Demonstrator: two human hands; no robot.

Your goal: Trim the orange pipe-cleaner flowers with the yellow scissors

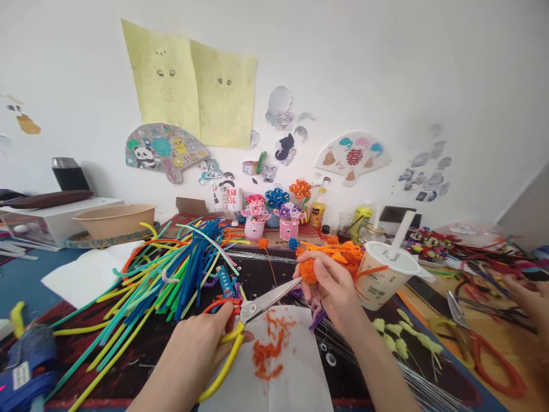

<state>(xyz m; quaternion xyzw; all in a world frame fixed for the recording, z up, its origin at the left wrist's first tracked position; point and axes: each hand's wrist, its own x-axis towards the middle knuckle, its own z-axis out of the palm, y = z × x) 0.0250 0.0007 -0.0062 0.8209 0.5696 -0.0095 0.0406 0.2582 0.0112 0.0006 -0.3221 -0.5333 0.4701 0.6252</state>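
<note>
My left hand (195,355) is closed round the yellow and red handles of a pair of scissors (253,309). Their blades point right, with the tips at an orange fuzzy ball (307,270). My right hand (330,286) pinches that ball between thumb and fingers, just above a white sheet of paper (295,372). Orange fluff trimmings (270,349) lie scattered on the sheet. Behind my right hand sits a heap of orange pipe-cleaner pieces (338,252).
A big pile of coloured pipe cleaners (167,274) covers the left of the table. A paper cup with a straw (384,274) stands right of my right hand. Small flower pots (274,220) line the wall. Another person's hand (529,297) works at far right.
</note>
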